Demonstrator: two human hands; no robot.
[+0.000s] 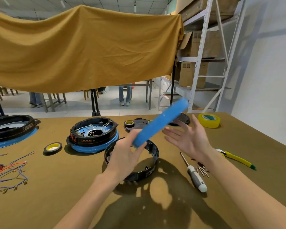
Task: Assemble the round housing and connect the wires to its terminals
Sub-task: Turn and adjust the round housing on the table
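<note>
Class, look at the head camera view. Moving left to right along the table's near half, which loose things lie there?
Loose wires → small black tape roll → black ring → screwdriver → yellow-handled tool.

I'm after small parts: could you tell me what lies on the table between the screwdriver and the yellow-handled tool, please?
In the head view, a few small screws lie beside the screwdriver; the right forearm covers the stretch toward the yellow-handled tool.

Our left hand [124, 156] grips the blue part [160, 122]. Our right hand [188, 139] is spread flat just right of it.
</note>
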